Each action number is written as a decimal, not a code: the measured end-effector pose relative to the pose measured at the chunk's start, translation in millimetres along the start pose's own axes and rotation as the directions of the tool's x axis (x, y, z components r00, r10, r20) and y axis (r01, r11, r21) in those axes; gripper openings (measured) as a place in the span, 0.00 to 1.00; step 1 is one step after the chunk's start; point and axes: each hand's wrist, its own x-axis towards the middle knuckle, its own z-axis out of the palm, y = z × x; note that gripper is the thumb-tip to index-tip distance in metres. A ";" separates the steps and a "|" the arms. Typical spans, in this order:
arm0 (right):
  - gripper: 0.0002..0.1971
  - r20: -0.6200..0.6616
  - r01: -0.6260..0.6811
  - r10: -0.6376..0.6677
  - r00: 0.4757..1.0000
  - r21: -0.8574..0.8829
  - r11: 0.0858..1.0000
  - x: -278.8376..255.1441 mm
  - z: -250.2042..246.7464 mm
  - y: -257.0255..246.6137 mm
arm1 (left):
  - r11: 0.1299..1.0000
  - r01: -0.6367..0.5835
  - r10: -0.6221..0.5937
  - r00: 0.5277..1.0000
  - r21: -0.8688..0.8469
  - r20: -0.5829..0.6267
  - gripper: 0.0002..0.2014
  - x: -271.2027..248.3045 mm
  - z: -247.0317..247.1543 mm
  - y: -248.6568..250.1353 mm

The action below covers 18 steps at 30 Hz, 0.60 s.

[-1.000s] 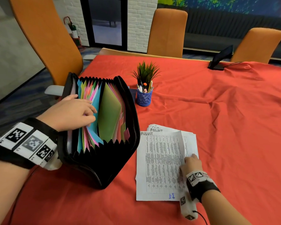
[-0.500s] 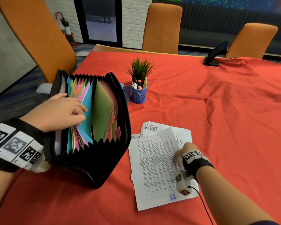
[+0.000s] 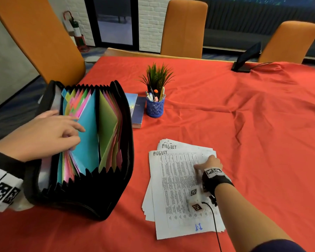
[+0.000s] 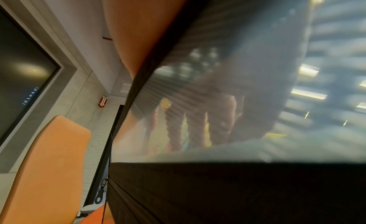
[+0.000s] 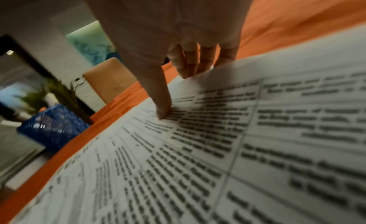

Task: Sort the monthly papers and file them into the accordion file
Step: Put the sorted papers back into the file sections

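A black accordion file (image 3: 91, 193) stands open on the red cloth at the left, its coloured dividers (image 3: 87, 135) fanned out. My left hand (image 3: 69, 128) reaches in from the left; thumb and curled fingers hold a bundle of the front dividers back, leaving a gap before the green one. Through the file's translucent flap (image 4: 217, 71) the fingers (image 4: 196, 130) show dimly. A stack of printed papers (image 3: 176, 182) headed AUGUST lies to the right. My right hand (image 3: 205, 162) pinches its far right edge, thumb (image 5: 162, 108) on top of the papers (image 5: 198, 164), fingers under the edge.
A blue pen cup (image 3: 155, 108) with a small plant behind it and a dark notebook (image 3: 137, 113) sit just beyond the file. A black stand (image 3: 245, 59) is at the table's far edge. Orange chairs (image 3: 184, 28) ring the table.
My right hand has slid along the papers' right edge towards their far corner, and the stack has skewed slightly. My left hand has stayed among the dividers.
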 end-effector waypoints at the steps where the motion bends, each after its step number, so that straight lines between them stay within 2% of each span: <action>1: 0.35 0.018 -0.009 0.008 1.000 0.089 0.996 2.7 -1.2 1.1 | 1.000 0.002 -0.002 1.000 -0.006 -0.004 0.28 -0.3 0.6 -0.6; 3: 0.30 0.034 -0.017 0.010 0.999 0.210 0.978 4.7 -3.5 3.3 | 1.000 0.004 -0.004 1.000 -0.014 -0.014 0.28 -0.2 1.3 -1.2; 5: 0.24 0.022 -0.012 0.006 1.000 0.261 0.965 5.0 -3.2 5.5 | 1.000 0.003 -0.003 1.000 -0.013 -0.018 0.28 0.2 1.1 -1.6; 8: 0.10 -0.036 0.027 -0.018 0.999 0.264 0.964 -1.6 -4.3 7.9 | 1.000 0.004 -0.004 1.000 -0.020 -0.011 0.28 -0.3 -0.5 -1.2; 9: 0.07 -0.053 0.042 -0.029 0.998 0.261 0.964 -4.5 -4.9 10.4 | 1.000 0.007 -0.007 1.000 -0.024 -0.009 0.28 -0.6 -1.0 -0.4; 11: 0.13 -0.034 0.042 -0.034 0.999 0.288 0.957 -11.9 -4.5 18.1 | 1.000 0.014 -0.014 1.000 -0.028 -0.009 0.28 -2.0 -2.0 1.8; 13: 0.19 0.045 -0.007 -0.006 0.999 0.286 0.958 -22.9 -2.1 30.5 | 0.999 0.023 -0.023 1.000 -0.037 -0.011 0.28 -3.3 -2.8 4.6; 15: 0.17 0.138 -0.039 -0.001 0.990 0.285 0.958 -31.9 2.8 43.8 | 0.999 0.030 -0.031 0.999 -0.044 -0.010 0.28 -3.9 -4.2 7.0; 18: 0.11 0.156 0.073 -0.173 0.972 0.503 0.861 -55.1 -4.4 50.5 | 0.999 0.028 -0.028 1.000 -0.038 -0.006 0.29 -3.0 -7.2 12.7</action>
